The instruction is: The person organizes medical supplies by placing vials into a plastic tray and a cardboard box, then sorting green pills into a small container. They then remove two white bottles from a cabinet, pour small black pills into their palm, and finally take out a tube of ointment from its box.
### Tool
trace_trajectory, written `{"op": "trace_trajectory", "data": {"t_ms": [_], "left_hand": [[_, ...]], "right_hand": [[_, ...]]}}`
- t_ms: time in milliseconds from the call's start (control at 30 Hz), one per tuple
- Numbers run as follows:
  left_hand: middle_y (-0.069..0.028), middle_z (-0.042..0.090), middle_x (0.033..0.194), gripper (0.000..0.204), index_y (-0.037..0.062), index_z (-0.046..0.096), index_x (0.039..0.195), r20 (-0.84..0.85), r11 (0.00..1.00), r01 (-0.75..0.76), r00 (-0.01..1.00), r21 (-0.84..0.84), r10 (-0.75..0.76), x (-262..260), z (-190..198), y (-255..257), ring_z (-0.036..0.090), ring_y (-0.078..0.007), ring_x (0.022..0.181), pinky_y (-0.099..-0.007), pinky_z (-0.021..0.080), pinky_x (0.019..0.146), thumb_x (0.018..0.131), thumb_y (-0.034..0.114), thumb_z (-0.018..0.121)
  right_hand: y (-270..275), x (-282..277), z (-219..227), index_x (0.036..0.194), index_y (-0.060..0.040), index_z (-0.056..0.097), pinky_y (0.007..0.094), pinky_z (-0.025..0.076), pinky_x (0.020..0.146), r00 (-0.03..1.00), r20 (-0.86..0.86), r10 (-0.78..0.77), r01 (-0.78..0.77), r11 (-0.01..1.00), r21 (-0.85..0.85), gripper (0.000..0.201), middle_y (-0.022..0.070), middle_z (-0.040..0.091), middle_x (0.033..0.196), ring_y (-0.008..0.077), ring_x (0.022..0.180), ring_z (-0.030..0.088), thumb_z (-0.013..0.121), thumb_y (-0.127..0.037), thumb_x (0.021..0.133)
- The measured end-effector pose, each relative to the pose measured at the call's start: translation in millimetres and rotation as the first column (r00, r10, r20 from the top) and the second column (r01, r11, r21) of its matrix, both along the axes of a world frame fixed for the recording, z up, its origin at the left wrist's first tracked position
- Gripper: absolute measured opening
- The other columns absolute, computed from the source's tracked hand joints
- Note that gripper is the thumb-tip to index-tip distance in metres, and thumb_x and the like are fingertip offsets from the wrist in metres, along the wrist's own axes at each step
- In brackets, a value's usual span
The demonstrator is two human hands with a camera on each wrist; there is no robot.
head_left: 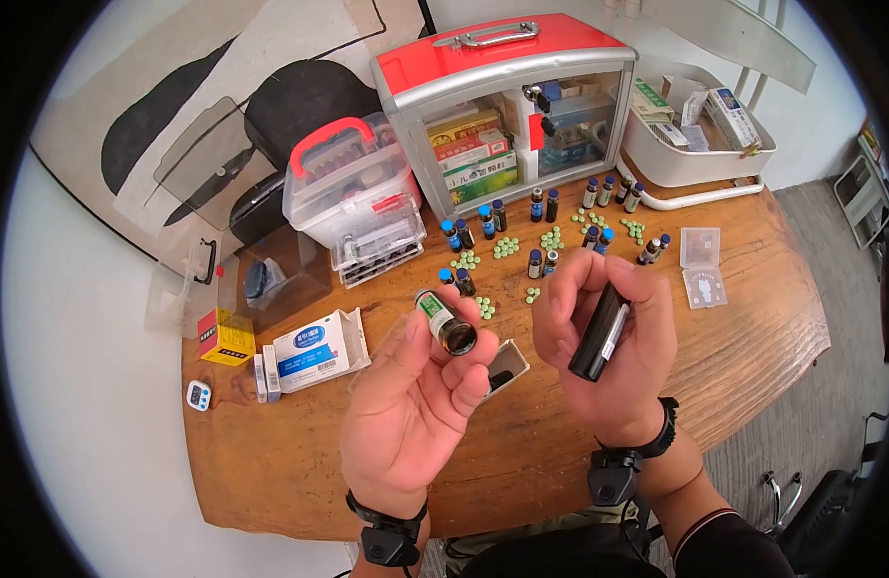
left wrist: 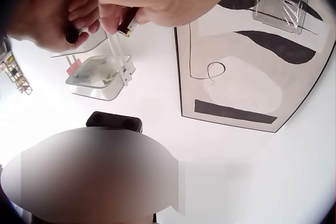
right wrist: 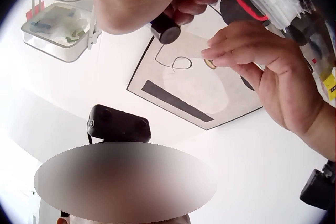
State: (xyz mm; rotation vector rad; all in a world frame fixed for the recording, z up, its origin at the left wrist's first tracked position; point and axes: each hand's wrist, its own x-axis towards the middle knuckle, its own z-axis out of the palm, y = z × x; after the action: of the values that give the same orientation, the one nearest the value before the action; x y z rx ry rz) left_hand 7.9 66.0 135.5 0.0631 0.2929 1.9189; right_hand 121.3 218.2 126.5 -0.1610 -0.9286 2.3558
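Observation:
Over the table, my left hand holds a small brown glass bottle with a green and white label between thumb and fingers. The bottle is tilted, its dark shiny end toward me. Beside it, my right hand grips a black cylinder-like object bearing a white sticker, its kind unclear. In the right wrist view the round end of this black object sticks out below the fingers. Under the hands, a small open carton with something black inside is partly hidden by the left hand.
Several small bottles stand among piles of green tablets. Behind are a red-topped medicine cabinet, a clear red-handled box and a white bin. A white medicine box and timer lie left, a clear case right.

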Motion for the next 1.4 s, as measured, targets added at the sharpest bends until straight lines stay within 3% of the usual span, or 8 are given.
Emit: {"op": "trace_trajectory", "data": {"t_ms": [200,233,300,367,567,1100,1167,1400], "left_hand": [[-0.0177,0.061,0.131,0.033,0.001,0.049,0.136,-0.112,0.996,-0.079,0.991,-0.041,0.074,3.1,-1.9,4.0,0.067,-0.0306,0.118,-0.0369,0.063,0.093,0.108,0.018,0.048],[-0.0177,0.062,0.13,0.032,0.0015,0.049,0.135,-0.211,0.983,-0.161,0.968,-0.093,0.139,4.7,-1.3,4.8,0.066,-0.031,0.118,-0.0366,0.062,0.093,0.107,0.018,0.051],[-0.0176,0.063,0.13,0.031,0.002,0.05,0.133,-0.311,0.96,-0.246,0.93,-0.136,0.194,9.0,0.1,6.8,0.066,-0.0314,0.119,-0.0364,0.062,0.093,0.106,0.017,0.054],[-0.0176,0.065,0.128,0.033,0.0027,0.051,0.13,-0.535,0.897,-0.417,0.796,-0.145,0.283,14.0,1.4,9.3,0.067,-0.0313,0.118,-0.0361,0.062,0.094,0.102,0.013,0.062],[-0.0215,0.066,0.125,0.039,0.002,0.05,0.128,-0.684,0.799,-0.6,0.603,-0.048,0.412,27.4,3.1,17.0,0.068,-0.0253,0.111,-0.0366,0.062,0.092,0.094,0.002,0.07],[-0.0254,0.066,0.122,0.037,-0.0003,0.05,0.126,-0.765,0.777,-0.627,0.473,0.055,0.437,29.7,3.0,18.0,0.07,-0.0261,0.106,-0.0373,0.064,0.087,0.094,0.003,0.07],[-0.0216,0.066,0.121,0.039,-0.0009,0.05,0.13,-0.842,0.757,-0.652,0.394,0.027,0.369,28.5,0.7,17.9,0.073,-0.0239,0.096,-0.0359,0.065,0.083,0.099,0.016,0.067],[-0.0216,0.068,0.115,0.038,-0.0022,0.051,0.126,-0.854,0.761,-0.649,0.386,0.017,0.349,27.2,1.0,18.0,0.073,-0.0258,0.094,-0.0375,0.066,0.08,0.098,0.018,0.068]], "right_hand": [[-4.4,1.7,6.5,0.087,-0.002,0.062,0.0228,0.035,0.05,0.989,0.1,-0.106,0.1,0.993,0.064,0.054,0.0007,0.055,0.066,0.0066,0.055,0.045,0.041,-0.047,0.107],[-7.2,0.8,9.8,0.087,-0.002,0.062,0.0228,0.035,0.05,0.989,0.1,-0.107,0.101,0.993,0.064,0.054,0.0007,0.055,0.066,0.0066,0.055,0.045,0.041,-0.047,0.107],[-12.0,-0.8,14.9,0.094,0.0,0.066,0.0214,0.037,0.049,0.961,0.157,-0.228,0.18,0.945,0.272,0.054,0.0022,0.061,0.07,0.0051,0.055,0.048,0.043,-0.046,0.109],[-11.0,1.4,13.6,0.101,0.001,0.069,0.02,0.038,0.05,0.969,0.146,-0.202,0.155,0.947,0.28,0.049,0.0022,0.064,0.074,0.0042,0.056,0.051,0.049,-0.042,0.108],[-12.0,-2.4,6.6,0.105,0.0002,0.071,0.0184,0.036,0.049,0.982,0.125,-0.14,0.095,0.944,0.315,0.033,-0.0025,0.063,0.075,0.0007,0.057,0.048,0.062,-0.032,0.104],[-13.7,-3.4,7.7,0.106,-0.0024,0.07,0.0171,0.04,0.05,0.977,0.172,-0.128,0.074,0.954,0.292,0.027,-0.0046,0.063,0.076,-0.0006,0.061,0.05,0.069,-0.029,0.1],[-13.8,-3.3,7.0,0.106,-0.0024,0.07,0.0174,0.04,0.05,0.977,0.172,-0.123,0.068,0.953,0.296,0.027,-0.0043,0.063,0.077,-0.0004,0.061,0.051,0.068,-0.029,0.101],[-15.4,-2.6,6.4,0.105,-0.0024,0.07,0.0182,0.04,0.05,0.985,0.124,-0.117,0.076,0.952,0.296,0.026,-0.0033,0.065,0.079,0.0003,0.06,0.051,0.067,-0.028,0.101]]}}
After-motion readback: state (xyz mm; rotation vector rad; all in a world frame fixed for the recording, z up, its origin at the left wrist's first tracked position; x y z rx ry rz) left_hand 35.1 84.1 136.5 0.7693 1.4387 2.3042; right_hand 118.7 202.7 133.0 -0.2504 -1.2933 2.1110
